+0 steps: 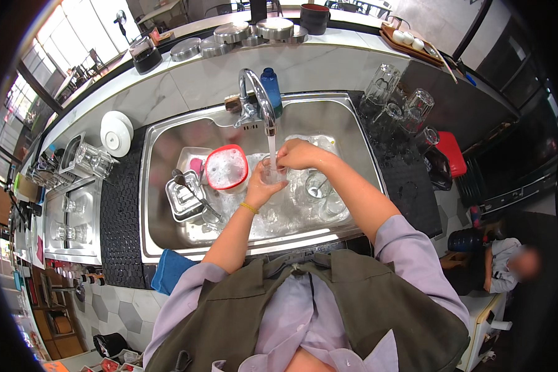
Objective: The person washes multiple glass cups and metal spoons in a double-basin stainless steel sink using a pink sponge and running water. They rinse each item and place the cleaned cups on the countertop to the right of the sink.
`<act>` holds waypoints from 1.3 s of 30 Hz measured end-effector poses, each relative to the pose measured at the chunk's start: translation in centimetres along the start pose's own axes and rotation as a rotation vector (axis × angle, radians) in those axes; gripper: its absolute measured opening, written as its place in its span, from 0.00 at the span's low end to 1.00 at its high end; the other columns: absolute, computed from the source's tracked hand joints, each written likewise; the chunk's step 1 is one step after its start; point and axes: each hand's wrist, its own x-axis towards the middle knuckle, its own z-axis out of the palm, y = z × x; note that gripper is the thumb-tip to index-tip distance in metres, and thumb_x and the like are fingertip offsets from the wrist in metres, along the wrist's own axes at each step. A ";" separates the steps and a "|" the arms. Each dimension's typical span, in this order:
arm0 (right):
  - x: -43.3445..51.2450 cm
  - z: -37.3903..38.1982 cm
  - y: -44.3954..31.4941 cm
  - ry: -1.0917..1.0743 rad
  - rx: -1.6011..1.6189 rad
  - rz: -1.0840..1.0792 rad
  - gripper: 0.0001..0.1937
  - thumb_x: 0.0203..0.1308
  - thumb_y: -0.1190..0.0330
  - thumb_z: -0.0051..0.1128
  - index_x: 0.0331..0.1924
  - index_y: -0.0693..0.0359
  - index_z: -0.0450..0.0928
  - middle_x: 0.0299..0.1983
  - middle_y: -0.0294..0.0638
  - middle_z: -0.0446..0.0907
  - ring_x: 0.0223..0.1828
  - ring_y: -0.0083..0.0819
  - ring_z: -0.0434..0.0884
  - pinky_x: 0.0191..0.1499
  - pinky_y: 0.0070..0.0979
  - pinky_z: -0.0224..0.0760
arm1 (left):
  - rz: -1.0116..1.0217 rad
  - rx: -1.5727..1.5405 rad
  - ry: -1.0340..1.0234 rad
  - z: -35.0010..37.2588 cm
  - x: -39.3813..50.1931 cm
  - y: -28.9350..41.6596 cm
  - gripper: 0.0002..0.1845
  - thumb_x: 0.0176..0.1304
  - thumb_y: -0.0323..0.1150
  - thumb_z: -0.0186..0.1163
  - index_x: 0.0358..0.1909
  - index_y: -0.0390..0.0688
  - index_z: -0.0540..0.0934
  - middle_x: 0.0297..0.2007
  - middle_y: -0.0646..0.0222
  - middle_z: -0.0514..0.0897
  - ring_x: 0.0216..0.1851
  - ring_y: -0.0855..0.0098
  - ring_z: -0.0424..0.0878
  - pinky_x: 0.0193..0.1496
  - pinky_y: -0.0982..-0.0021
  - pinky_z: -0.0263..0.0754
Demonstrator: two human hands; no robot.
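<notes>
Water runs from the chrome faucet onto a clear drinking glass above the steel sink. My left hand is wrapped around the glass. At its rim are the fingers of my right hand; whether they grip it or reach inside is unclear. To the left stands a red-rimmed container full of suds, beside a square metal container with a long-handled spoon across it. A glass mug and another glass lie in the basin to the right.
Upturned glasses stand on the black counter right of the sink. Behind the faucet is a blue bottle. White plates and a blue cloth are at the left. A seated person is at the far right.
</notes>
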 end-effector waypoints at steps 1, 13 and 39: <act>0.1 -0.2 0.2 0.013 -0.025 -0.058 0.12 0.55 0.62 0.54 0.32 0.60 0.84 0.25 0.44 0.82 0.25 0.32 0.80 0.33 0.31 0.74 | 0.023 -0.141 -0.049 -0.4 0.3 -0.4 0.35 0.50 0.27 0.71 0.61 0.41 0.66 0.50 0.67 0.77 0.52 0.72 0.76 0.52 0.70 0.74; -1.1 1.1 -1.6 0.097 0.156 -0.276 0.13 0.60 0.63 0.56 0.41 0.65 0.83 0.32 0.49 0.84 0.34 0.38 0.84 0.39 0.31 0.77 | -0.385 -0.897 -0.144 -0.7 0.3 -1.3 0.25 0.72 0.49 0.42 0.66 0.50 0.62 0.48 0.66 0.75 0.44 0.64 0.79 0.47 0.57 0.79; -8.2 6.0 4.7 0.118 -0.094 -0.544 0.42 0.41 0.76 0.67 0.67 0.53 0.65 0.69 0.44 0.62 0.70 0.47 0.61 0.71 0.41 0.57 | -0.916 -0.844 -0.121 1.7 -0.9 -3.5 0.30 0.70 0.61 0.40 0.64 0.54 0.66 0.58 0.65 0.73 0.57 0.60 0.76 0.57 0.54 0.74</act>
